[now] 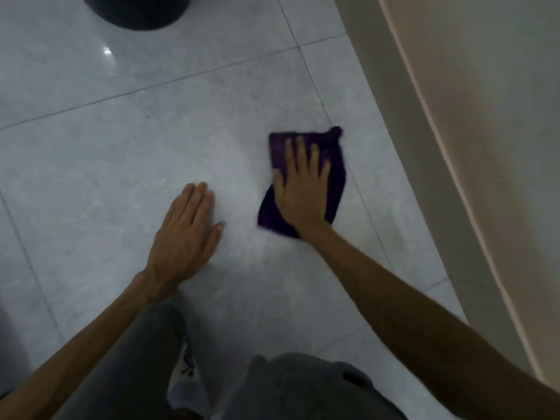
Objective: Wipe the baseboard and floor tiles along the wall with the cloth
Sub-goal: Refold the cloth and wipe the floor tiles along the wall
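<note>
On the pale grey floor tiles [127,165], a little way out from the wall, the right hand [301,192] lies flat on a dark purple cloth [336,165], palm down with the fingers [300,153] spread and pointing away from the person; it presses the cloth against the tile rather than gripping it, with no finger curled round the fabric. The cloth is folded into a rough rectangle, its edges blurred, and it sits astride a dark grout line, close to but clear of the baseboard [403,153], a beige strip that runs along the foot of the cream wall [491,86] on the right. The right forearm reaches in from the lower right corner, nearly straight. The left hand [185,234] rests flat on the bare tile well apart from the cloth, fingers close together and extended, thumb out to the side, holding nothing; its forearm comes up from the lower left. Between the two arms, grey trouser legs [303,389] fill the bottom edge of the view, and a patterned piece of footwear [186,368] shows beside one knee, its markings too blurred to read. No writing or label can be made out anywhere. At the top left a dark rounded object [136,10] stands on the floor, cut off by the frame, so whether it is a container or what it holds cannot be told. A bright glint of light reflects off the glossy tile just below it.
</note>
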`<state>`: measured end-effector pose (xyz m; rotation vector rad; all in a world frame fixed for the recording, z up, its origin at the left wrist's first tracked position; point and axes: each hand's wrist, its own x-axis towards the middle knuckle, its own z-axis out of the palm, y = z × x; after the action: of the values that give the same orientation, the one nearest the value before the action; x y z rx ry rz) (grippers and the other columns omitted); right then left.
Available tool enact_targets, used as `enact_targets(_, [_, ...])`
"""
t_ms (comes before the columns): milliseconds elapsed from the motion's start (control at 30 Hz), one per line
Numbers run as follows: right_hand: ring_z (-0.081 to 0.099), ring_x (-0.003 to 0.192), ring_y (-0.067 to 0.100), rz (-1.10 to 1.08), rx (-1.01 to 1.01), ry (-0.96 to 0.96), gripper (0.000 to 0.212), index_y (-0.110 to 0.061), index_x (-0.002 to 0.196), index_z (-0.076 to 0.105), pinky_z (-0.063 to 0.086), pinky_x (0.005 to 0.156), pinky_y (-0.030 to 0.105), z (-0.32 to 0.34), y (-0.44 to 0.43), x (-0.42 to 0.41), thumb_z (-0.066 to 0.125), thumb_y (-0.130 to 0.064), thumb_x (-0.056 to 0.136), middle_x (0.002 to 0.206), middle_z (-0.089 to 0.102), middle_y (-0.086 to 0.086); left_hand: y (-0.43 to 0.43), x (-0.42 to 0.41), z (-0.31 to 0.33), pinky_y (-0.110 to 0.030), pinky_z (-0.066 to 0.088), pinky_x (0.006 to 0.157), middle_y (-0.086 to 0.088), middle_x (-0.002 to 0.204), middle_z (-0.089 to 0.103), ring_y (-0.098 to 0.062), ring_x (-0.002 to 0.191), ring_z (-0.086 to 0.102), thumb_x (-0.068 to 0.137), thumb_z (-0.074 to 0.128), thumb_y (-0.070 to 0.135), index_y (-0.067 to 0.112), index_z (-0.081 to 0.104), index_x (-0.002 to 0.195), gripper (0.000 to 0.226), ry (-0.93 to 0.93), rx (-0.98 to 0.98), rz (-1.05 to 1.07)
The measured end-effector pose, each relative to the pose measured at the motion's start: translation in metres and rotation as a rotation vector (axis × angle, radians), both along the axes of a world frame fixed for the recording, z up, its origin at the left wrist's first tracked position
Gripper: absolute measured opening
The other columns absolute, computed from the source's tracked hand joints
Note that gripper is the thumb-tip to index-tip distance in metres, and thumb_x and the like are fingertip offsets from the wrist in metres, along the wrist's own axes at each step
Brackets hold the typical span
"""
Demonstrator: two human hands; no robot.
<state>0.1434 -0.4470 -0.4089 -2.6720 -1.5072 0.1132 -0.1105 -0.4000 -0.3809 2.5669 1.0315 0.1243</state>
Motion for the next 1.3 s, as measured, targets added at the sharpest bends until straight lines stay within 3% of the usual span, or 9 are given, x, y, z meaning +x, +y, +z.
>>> enact_targets(100, [0.02,0.154,0.032,0.111,-0.028,0.131,0.064,-0.026,0.164,0.011,0.012,0.124,0.059,-0.01,-0.129,-0.057,0.027,-0.049,0.106,0.169,0.019,0.004,0.001,-0.007,0.001,-0.05,0.027,0.122,-0.025,0.158,0.033,-0.037,0.15,0.027,0.102,0.042,0.04,-0.005,0.036,0.149,0.065,0.028,0.008,-0.044])
enact_targets(200, [0.028,0.149,0.036,-0.309,-0.118,0.161,0.065,-0.022,0.163,0.015,0.016,0.119,0.067,-0.001,-0.242,-0.043,0.022,-0.052,0.105,0.165,0.026,0.009,0.004,-0.003,0.003,-0.05,0.029,0.121,-0.025,0.157,0.034,-0.038,0.149,0.028,0.102,0.042,0.04,-0.005,0.038,0.147,0.064,-0.014,0.044,-0.106])
enact_targets(367, [0.018,0.152,0.045,-0.939,-0.106,0.097,0.071,-0.014,0.163,0.014,0.014,0.115,0.075,0.022,-0.162,0.075,0.027,-0.053,0.106,0.168,0.02,0.016,-0.022,0.039,0.001,-0.048,0.023,0.124,-0.026,0.159,0.03,-0.039,0.151,0.023,0.101,0.041,0.043,-0.005,0.035,0.149,0.067,-0.017,-0.011,-0.078])
enact_targets(500, [0.034,0.146,0.043,-0.511,-0.008,0.002,0.068,-0.007,0.158,0.031,0.023,0.118,0.064,0.006,-0.061,0.071,0.027,-0.048,0.104,0.16,0.036,0.019,-0.024,0.046,-0.002,-0.049,0.02,0.125,-0.026,0.16,0.026,-0.038,0.152,0.019,0.102,0.039,0.044,-0.005,0.03,0.151,0.07,0.046,-0.008,-0.157])
enact_targets(633, [0.023,0.153,0.032,-0.128,-0.045,0.144,0.062,-0.012,0.161,0.023,0.014,0.126,0.054,-0.002,-0.176,-0.028,0.028,-0.042,0.107,0.167,0.025,0.011,-0.032,0.041,0.002,-0.054,0.024,0.122,-0.027,0.16,0.026,-0.039,0.152,0.02,0.101,0.04,0.043,-0.006,0.031,0.15,0.07,0.073,-0.019,-0.201])
enact_targets(767, [0.02,0.153,0.039,-0.842,-0.127,0.219,0.07,-0.009,0.162,0.015,0.016,0.124,0.061,0.014,-0.315,-0.053,0.023,-0.049,0.104,0.167,0.02,0.016,-0.042,0.029,0.009,-0.053,0.021,0.124,-0.025,0.162,0.022,-0.037,0.153,0.015,0.101,0.035,0.045,-0.004,0.027,0.152,0.072,0.085,-0.014,-0.242])
enact_targets(900, [0.013,0.154,0.043,-1.407,-0.072,0.145,0.073,-0.005,0.162,0.013,0.011,0.122,0.063,0.018,-0.226,0.029,0.024,-0.052,0.107,0.168,0.013,0.021,-0.045,0.041,0.011,-0.055,0.022,0.123,-0.027,0.161,0.023,-0.04,0.152,0.017,0.1,0.033,0.046,-0.006,0.03,0.15,0.073,0.058,-0.032,-0.261])
enact_targets(1167, [0.021,0.153,0.036,-0.373,-0.053,0.097,0.068,-0.01,0.161,0.023,0.011,0.125,0.057,0.002,-0.139,-0.014,0.022,-0.051,0.106,0.167,0.023,0.015,-0.029,0.068,0.003,-0.057,0.022,0.122,-0.03,0.159,0.025,-0.046,0.15,0.02,0.102,0.04,0.043,-0.006,0.03,0.15,0.07,0.03,0.033,-0.282])
enact_targets(1300, [0.013,0.155,0.037,-0.955,-0.129,0.209,0.076,-0.015,0.163,0.011,0.009,0.124,0.062,0.019,-0.304,-0.073,0.017,-0.057,0.1,0.169,0.016,0.013,-0.04,0.053,0.002,-0.056,0.022,0.122,-0.028,0.161,0.023,-0.044,0.151,0.019,0.101,0.036,0.045,-0.004,0.029,0.151,0.07,0.026,0.014,-0.323])
